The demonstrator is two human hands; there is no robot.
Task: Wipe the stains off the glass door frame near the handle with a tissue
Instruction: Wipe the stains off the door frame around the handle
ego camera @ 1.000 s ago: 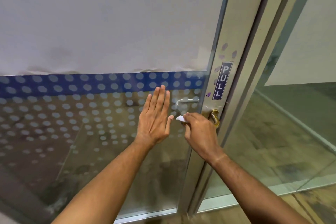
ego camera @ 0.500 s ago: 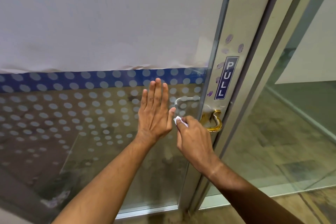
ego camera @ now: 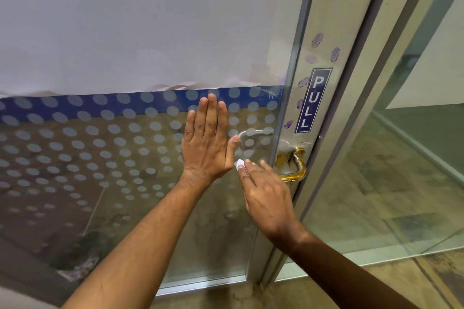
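Right-hand grip (ego camera: 266, 195) pinches a small wad of white tissue (ego camera: 239, 163) at the fingertips, pressed to the glass just left of the brass handle (ego camera: 292, 164). Left hand (ego camera: 207, 143) has no grip at all: flat, fingers together, palm on the dotted glass pane (ego camera: 113, 148), bracing the door.

Change over the last second: tissue hand has slid leftward and a little down, off the handle area and onto the pane beside the left thumb. Handle, hidden behind the knuckles a second ago, now shows in full. Left hand has held its place.

Reading: the stroke has drifted away from the target. Purple smudges (ego camera: 316, 39) sit on the metal door frame (ego camera: 324, 7) above and alongside the PULL sign (ego camera: 313, 100), all visibly unwiped; another small one (ego camera: 288, 124) lies just beside the sign's lower end. Task looks early. Next move should carry the tissue up and right onto the frame.
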